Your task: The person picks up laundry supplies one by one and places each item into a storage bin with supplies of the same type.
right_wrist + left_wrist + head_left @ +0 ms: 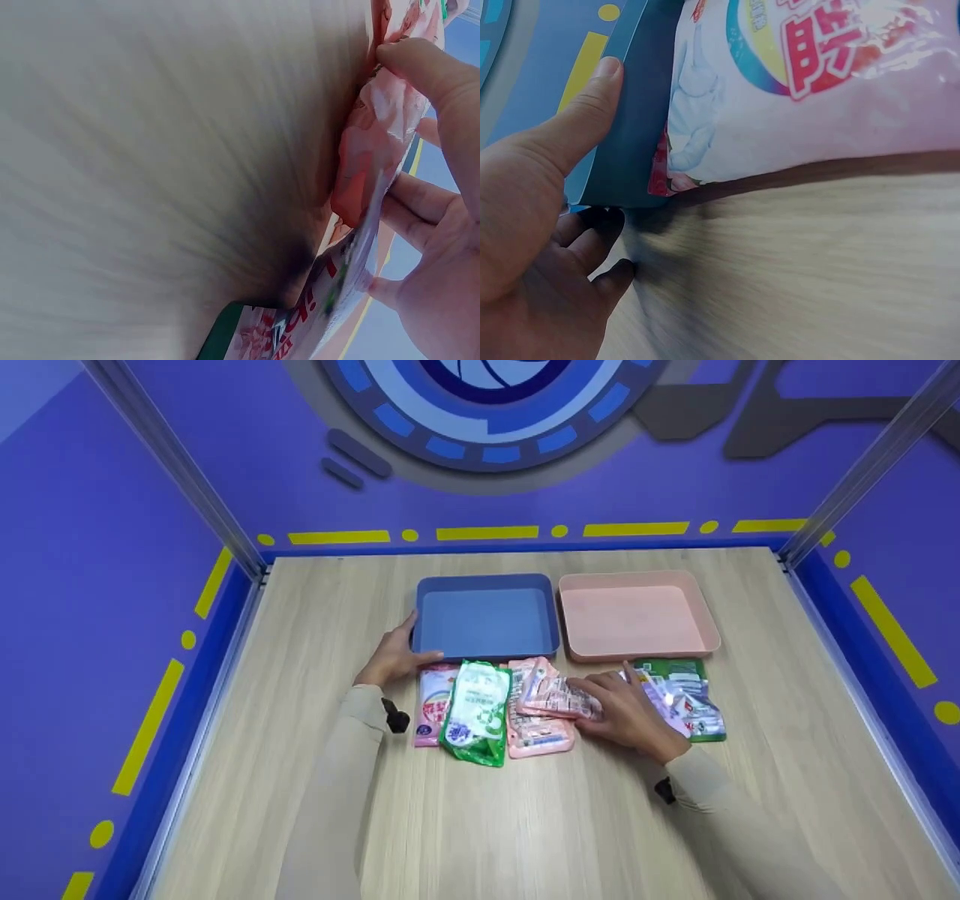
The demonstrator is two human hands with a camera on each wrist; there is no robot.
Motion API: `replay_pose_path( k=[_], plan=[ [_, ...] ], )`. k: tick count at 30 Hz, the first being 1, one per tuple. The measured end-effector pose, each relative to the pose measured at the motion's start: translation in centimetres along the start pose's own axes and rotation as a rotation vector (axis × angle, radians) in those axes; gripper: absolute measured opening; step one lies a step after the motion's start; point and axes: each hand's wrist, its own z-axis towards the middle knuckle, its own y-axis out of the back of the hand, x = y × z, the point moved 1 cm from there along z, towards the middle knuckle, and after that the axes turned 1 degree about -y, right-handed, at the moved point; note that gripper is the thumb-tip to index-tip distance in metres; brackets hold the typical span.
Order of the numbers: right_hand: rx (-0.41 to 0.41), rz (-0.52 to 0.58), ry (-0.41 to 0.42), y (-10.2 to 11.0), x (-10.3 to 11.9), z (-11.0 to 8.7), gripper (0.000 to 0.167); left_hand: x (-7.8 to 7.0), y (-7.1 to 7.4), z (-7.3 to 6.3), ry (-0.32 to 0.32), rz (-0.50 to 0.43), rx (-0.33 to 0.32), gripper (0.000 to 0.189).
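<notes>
My left hand [394,658] grips the front left corner of a blue tray [486,654], its thumb along the front wall and its fingers at the left side. A pink packet [832,112] lies just in front of that tray. My right hand [628,714] holds a crumpled pink pouch [556,699], pinched by its right end; in the right wrist view the thumb presses on the pink film [375,127]. Another pink pouch [541,741] lies beneath it on the table. Right of that hand, shiny purple and green pouches [703,714] overlap.
A green and white pouch [478,712] lies overlapping the left pink packet. Right of the blue tray stands a pink tray [637,649] with a bare inside. Blue panels [487,510] border the wooden table [480,825] at back and sides.
</notes>
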Motion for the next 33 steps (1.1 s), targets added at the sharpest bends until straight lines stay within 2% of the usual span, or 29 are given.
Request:
replay_pose_path(
  k=[16, 20, 27, 33],
  plan=[
    [-0.033, 0.026, -0.003, -0.09, -0.13, -0.03, 0.061, 0.04, -0.05, -0.09, 0.026, -0.021, -0.001, 0.110],
    [-0.057, 0.030, -0.001, -0.07, -0.15, 0.11, 0.051, 0.03, -0.03, -0.06, 0.023, -0.014, -0.002, 0.111],
    [-0.112, 0.027, 0.059, -0.06, -0.23, 0.30, 0.034, 0.15, 0.00, 0.02, 0.008, 0.018, 0.000, 0.112],
    [-0.078, 0.031, 0.029, 0.20, -0.04, 0.36, 0.022, 0.23, -0.01, 0.11, 0.009, 0.021, -0.001, 0.112]
  ],
)
